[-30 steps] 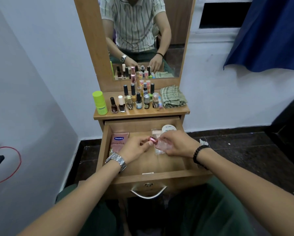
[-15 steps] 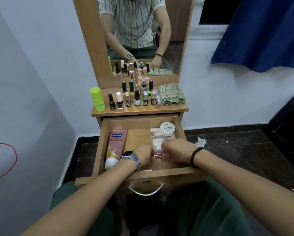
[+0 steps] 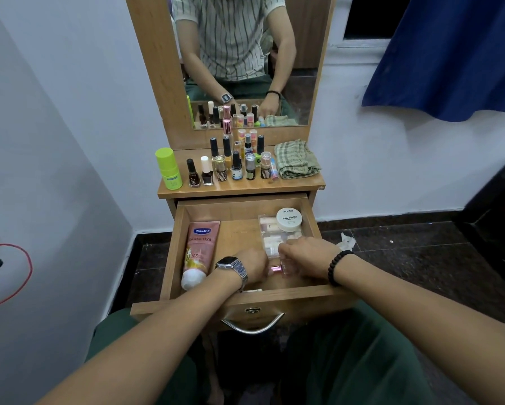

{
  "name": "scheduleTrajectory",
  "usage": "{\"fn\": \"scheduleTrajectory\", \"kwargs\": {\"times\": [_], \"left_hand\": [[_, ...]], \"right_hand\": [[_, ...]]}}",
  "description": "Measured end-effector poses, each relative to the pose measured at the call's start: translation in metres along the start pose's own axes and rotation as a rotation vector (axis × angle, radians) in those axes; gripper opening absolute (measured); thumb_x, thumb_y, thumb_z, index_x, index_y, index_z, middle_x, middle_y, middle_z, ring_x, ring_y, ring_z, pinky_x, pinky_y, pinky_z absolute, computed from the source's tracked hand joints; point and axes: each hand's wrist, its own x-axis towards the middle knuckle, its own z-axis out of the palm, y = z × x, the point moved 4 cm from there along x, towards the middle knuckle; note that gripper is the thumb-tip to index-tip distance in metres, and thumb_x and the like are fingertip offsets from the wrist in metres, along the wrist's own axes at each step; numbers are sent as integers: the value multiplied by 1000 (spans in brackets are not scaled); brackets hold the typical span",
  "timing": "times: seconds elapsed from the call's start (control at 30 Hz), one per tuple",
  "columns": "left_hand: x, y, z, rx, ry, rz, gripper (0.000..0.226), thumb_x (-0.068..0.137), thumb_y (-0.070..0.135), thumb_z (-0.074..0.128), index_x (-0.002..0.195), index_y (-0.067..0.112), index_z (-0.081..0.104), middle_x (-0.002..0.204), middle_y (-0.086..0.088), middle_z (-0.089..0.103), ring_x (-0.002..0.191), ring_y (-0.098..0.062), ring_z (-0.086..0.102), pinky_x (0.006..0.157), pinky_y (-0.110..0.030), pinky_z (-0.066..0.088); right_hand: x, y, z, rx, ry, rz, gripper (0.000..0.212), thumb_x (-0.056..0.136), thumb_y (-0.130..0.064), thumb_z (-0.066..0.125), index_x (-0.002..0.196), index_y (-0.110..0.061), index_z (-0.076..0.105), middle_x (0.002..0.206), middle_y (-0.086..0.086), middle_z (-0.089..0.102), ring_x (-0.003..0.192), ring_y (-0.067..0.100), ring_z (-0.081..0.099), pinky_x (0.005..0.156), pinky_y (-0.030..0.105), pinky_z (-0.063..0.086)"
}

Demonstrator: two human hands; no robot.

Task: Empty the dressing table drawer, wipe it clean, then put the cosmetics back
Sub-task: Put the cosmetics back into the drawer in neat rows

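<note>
The wooden drawer (image 3: 233, 229) stands pulled out. Inside lie a pink Vaseline tube (image 3: 199, 252) at the left, a clear box of small items (image 3: 270, 233) at the right and a white nail polish jar (image 3: 289, 219) on it. Both hands rest low at the drawer's front. My left hand (image 3: 252, 266) and my right hand (image 3: 306, 257) together hold a small clear bottle with a pink cap (image 3: 280, 269) lying on its side on the drawer floor. Several nail polish bottles (image 3: 236, 166) stand on the table top.
A green cylinder bottle (image 3: 169, 172) stands at the top's left end, a folded checked cloth (image 3: 296, 159) at its right. A mirror (image 3: 245, 59) rises behind. A white wall is close on the left, with a red cable (image 3: 20, 276). A blue curtain (image 3: 450, 54) hangs at right.
Both hands have lowered the pink-capped bottle from mid-drawer height down to the drawer floor near the front. The Vaseline tube, hidden before by my left arm, now shows fully.
</note>
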Motion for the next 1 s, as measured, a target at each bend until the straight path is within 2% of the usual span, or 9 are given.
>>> {"fn": "scheduleTrajectory", "kwargs": {"times": [0.17,0.37,0.57,0.63,0.7,0.77,0.87,1.0], "left_hand": [[1,-4,0,-34,-6,4,17,91,18,56,90,8,70,99,-11,70,92,-26,64,84,-34,51],[0,-5,3,-67,-19,3,20,92,19,54,89,9,71,95,-8,71,90,-24,65,83,-36,53],[-3,-4,3,-126,-37,-17,22,94,24,52,82,13,67,95,-7,71,80,-19,62,81,-33,50],[-6,-4,0,-142,-23,-36,24,93,27,55,77,12,65,97,-9,71,86,-23,64,82,-33,49],[-10,-5,-6,-140,14,-48,31,94,34,54,83,8,68,97,-12,70,89,-26,64,82,-33,49],[-16,-6,-20,-134,65,-32,39,95,40,50,90,7,70,95,-11,70,77,-22,61,75,-30,46],[-31,-13,-53,-76,141,1,37,96,39,49,86,11,72,85,-7,69,73,-18,59,67,-26,41],[-49,-25,-117,-76,353,59,28,94,35,52,83,16,68,73,1,63,68,-17,58,60,-27,44]], "right_hand": [[3,1,5,-38,2,14,28,88,-8,55,115,-12,48,114,11,61,103,30,58,82,40,50],[3,0,6,-49,8,4,25,90,-8,54,114,-11,47,111,11,60,99,30,59,76,38,47],[0,-1,6,-27,7,-10,28,89,-7,55,116,-9,48,113,11,57,103,29,56,82,39,49],[-1,-2,5,-21,39,-17,27,89,-9,56,115,-9,49,115,10,54,106,28,53,82,37,47],[-2,0,2,9,93,-10,24,89,-15,57,112,-11,50,114,7,53,108,25,52,82,35,49],[-2,2,0,52,120,6,32,87,-23,60,116,-14,50,118,3,52,111,22,51,85,36,50],[-1,1,-5,104,125,19,50,86,-31,64,130,-19,46,129,-1,49,119,19,48,91,37,50],[7,-3,-5,168,160,46,54,87,-38,64,135,-25,42,135,-4,47,122,17,46,94,38,49]]}}
